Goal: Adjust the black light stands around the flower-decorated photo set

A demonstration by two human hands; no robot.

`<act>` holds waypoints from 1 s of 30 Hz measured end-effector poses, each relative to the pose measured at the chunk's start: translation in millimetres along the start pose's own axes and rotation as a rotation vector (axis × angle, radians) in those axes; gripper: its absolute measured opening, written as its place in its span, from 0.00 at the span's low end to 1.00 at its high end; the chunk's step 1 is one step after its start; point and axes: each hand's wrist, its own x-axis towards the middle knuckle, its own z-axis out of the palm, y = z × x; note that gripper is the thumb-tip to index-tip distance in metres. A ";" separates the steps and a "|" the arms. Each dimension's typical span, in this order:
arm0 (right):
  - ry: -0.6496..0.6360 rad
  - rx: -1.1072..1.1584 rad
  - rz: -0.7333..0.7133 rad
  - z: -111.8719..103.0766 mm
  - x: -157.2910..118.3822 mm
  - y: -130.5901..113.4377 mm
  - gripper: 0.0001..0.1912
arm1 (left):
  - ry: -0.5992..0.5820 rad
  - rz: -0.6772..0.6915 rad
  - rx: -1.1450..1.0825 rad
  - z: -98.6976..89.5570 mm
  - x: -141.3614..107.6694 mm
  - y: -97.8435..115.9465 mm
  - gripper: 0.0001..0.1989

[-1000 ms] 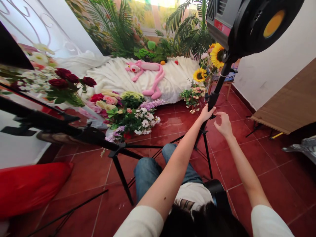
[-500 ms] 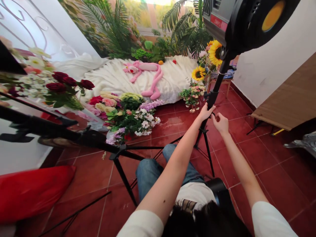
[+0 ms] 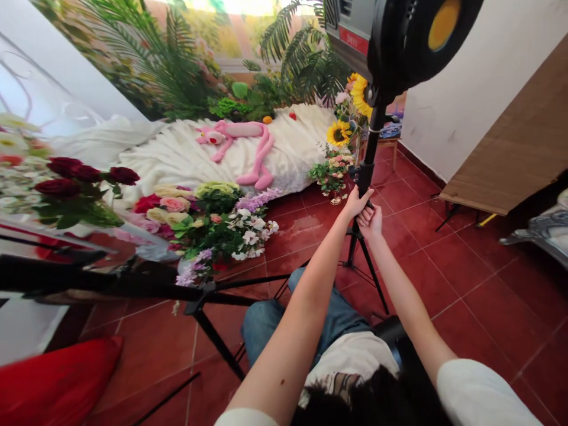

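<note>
A black light stand [image 3: 366, 168] rises in front of me and carries a large studio light [image 3: 394, 53] with a round yellow disc on its back. My left hand [image 3: 356, 203] is closed around the stand's pole, just under a clamp collar. Right below it, my right hand [image 3: 370, 222] has its fingers curled at the pole by a small dark knob [image 3: 369, 205]. The palm hides much of what those fingers grip. Lower down, the stand's legs [image 3: 375, 272] spread on the red tiles.
Another black stand [image 3: 133, 281] slants across the left side. Artificial flowers [image 3: 217, 228] sit beyond it, before a white-draped platform [image 3: 293, 148] with a pink plush toy [image 3: 244, 130]. A brown board [image 3: 501, 130] leans at right. A red bag-like thing [image 3: 57, 378] lies lower left.
My right hand has moved in toward the pole, its fingers now curled under my left hand. The left hand keeps its hold. The view has shifted, so the light appears lower and further left.
</note>
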 end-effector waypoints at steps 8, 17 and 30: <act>0.126 -1.294 -0.490 -39.0 -20.2 -29.1 0.25 | -0.007 0.003 -0.035 2.1 0.6 -3.7 0.09; 0.097 -1.969 -0.561 -35.2 3.3 -41.6 0.21 | -0.027 0.018 -0.081 -1.7 3.4 -6.6 0.10; 0.047 -1.521 -0.534 -38.0 17.4 -30.4 0.32 | 0.151 0.012 -0.071 -13.2 -78.6 -37.9 0.20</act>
